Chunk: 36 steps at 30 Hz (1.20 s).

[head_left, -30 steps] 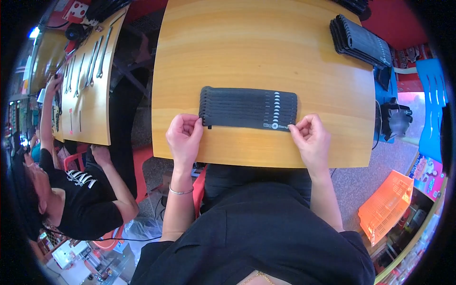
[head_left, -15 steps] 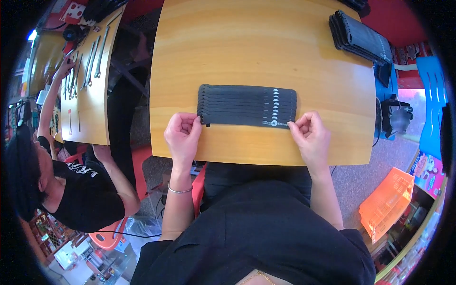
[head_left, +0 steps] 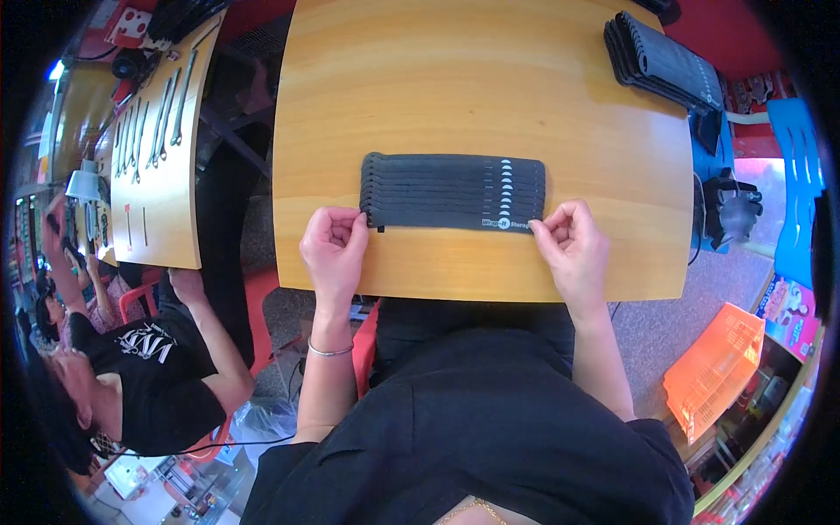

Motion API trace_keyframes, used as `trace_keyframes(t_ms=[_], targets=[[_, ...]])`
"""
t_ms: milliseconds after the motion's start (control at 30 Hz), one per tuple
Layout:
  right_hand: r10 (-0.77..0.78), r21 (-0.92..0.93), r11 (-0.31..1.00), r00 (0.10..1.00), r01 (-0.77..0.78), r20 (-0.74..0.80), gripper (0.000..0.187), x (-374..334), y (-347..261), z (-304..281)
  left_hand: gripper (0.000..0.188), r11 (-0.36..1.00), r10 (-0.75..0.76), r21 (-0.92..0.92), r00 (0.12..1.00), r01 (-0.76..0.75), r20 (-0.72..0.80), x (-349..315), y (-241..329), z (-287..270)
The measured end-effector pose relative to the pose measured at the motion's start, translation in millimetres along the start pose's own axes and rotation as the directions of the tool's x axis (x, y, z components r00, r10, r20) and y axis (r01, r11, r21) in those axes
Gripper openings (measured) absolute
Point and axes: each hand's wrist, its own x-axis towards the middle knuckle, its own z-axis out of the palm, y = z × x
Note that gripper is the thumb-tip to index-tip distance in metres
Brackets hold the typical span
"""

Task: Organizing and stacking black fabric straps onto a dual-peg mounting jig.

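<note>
Two bare hands, left hand (head_left: 333, 248) and right hand (head_left: 570, 245), pinch the near corners of a black wrench pouch (head_left: 452, 192) by the wooden table's (head_left: 472, 83) near edge, apparently straightening it.

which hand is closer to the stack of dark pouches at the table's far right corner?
Right. The right hand pinches the flat black fabric pouch at its right end, below the dark pouch stack; the left hand grips its left end, farther off.

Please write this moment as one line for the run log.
left hand: pinches left end of black pouch organizer | right hand: pinches right end | organizer: flat on wooden table
</note>
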Motion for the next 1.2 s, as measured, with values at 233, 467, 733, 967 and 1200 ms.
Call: trace_keyframes(t_ms=[233,467,733,967,1200], targets=[[-0.004,0.011,1.000,1.000,0.004,-0.023,0.022,0.0,-4.6,1.7,0.006,1.000,-0.007,0.000,1.000,0.007,0.005,0.5,-0.5,-1.5],[-0.066,-0.037,0.997,0.996,0.064,-0.056,0.022,-2.1,-5.2,3.6,0.006,1.000,0.022,0.002,1.000,-0.022,0.005,1.0,-6.1,-3.0],[-0.063,-0.032,0.998,0.996,0.061,-0.063,0.022,-4.1,-3.1,3.7,0.007,0.998,0.050,0.047,0.999,-0.050,-0.003,-0.9,-3.4,-3.3],[-0.050,-0.058,0.997,0.996,0.046,-0.071,0.023,-5.5,-5.9,2.0,0.008,0.992,0.090,0.085,0.996,-0.088,-0.018,-2.8,-3.1,-2.3],[-0.087,-0.030,0.996,0.992,0.084,-0.088,0.023,-6.4,-4.5,2.2,0.008,0.990,0.115,0.078,0.993,-0.114,-0.007,-4.3,-4.4,-4.0]])
